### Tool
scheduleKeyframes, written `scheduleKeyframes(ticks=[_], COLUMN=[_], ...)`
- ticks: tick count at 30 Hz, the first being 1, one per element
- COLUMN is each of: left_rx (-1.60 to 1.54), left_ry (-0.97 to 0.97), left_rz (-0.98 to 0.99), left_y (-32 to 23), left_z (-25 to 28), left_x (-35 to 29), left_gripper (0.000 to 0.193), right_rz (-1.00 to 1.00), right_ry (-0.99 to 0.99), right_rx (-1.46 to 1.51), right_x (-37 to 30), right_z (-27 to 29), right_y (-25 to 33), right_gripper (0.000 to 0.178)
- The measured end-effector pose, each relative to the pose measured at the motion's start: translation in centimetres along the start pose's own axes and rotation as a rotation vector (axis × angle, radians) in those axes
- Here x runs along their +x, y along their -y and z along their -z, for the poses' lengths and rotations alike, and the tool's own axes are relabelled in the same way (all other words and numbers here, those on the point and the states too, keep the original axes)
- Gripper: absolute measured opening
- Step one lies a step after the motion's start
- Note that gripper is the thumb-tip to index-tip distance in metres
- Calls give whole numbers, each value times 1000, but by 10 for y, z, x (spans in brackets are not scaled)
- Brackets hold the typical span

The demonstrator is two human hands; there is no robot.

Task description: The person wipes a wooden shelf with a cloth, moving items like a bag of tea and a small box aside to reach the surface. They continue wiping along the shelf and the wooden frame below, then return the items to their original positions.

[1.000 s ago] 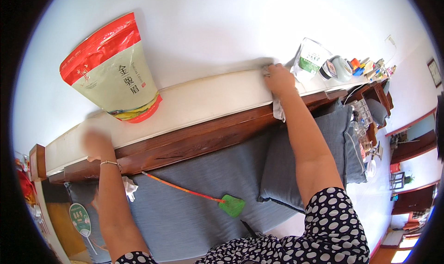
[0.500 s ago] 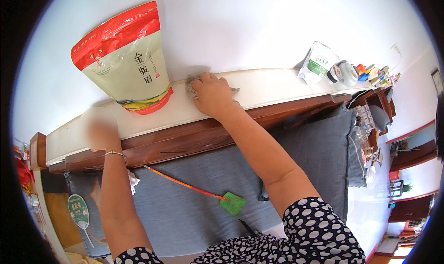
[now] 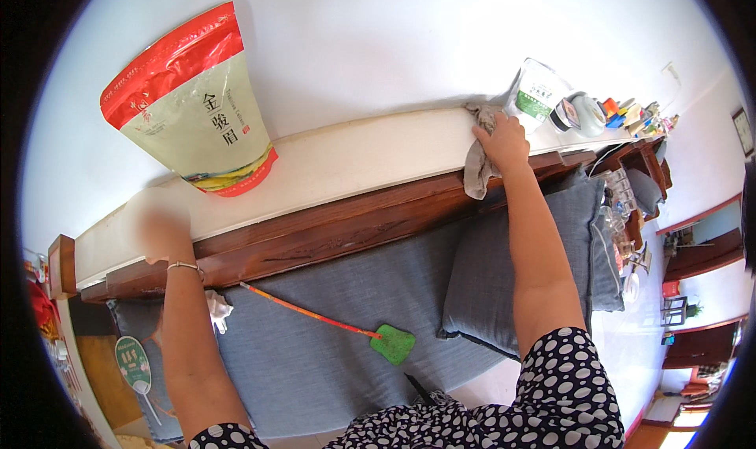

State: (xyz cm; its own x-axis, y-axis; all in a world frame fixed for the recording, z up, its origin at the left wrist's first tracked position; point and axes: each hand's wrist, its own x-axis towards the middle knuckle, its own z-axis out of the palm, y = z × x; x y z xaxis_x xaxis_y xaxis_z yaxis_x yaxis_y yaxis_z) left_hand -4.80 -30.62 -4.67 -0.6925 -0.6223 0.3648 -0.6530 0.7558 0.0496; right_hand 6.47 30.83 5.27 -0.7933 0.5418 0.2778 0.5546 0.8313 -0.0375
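Observation:
My right hand [image 3: 505,144] is closed on a crumpled grey-brown cloth [image 3: 479,166] on the white ledge [image 3: 354,151], right beside a small white-and-green pouch [image 3: 537,95]. Part of the cloth hangs over the ledge's front edge. At the left end of the ledge rests my left hand [image 3: 161,225]; a blur covers its fingers, so their pose is hidden. A bracelet circles that wrist. Just beyond the left hand, a large red-and-cream foil pouch [image 3: 193,110] stands upright against the wall.
Below the ledge runs a dark wooden sofa back [image 3: 331,225] with a grey seat cushion [image 3: 315,354]. On the seat lie a green fly swatter [image 3: 392,344] and a round green hand fan [image 3: 134,362]. Grey pillows [image 3: 520,268] lean at the right. Jars [image 3: 587,117] stand past the small pouch.
My right hand has slid the cloth rightward along the ledge, from the middle to the small pouch. My left hand stays at the left end.

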Motion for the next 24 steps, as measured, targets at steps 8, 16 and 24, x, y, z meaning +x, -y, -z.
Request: scheduleKeyframes(ticks=[8, 16, 24], left_rx=[-12, 1, -19], left_ry=[-35, -72, -127], left_rz=[-77, 10, -10], left_y=[49, -14, -7], left_z=[-44, 16, -3], left_x=[46, -14, -8], left_gripper=[50, 39, 36], right_rz=[304, 674, 838], right_ry=[101, -30, 41], right_rx=[101, 294, 351], right_x=[22, -54, -130], right_z=[-7, 4, 25], right_y=[43, 112, 201], right_gripper=[39, 24, 26])
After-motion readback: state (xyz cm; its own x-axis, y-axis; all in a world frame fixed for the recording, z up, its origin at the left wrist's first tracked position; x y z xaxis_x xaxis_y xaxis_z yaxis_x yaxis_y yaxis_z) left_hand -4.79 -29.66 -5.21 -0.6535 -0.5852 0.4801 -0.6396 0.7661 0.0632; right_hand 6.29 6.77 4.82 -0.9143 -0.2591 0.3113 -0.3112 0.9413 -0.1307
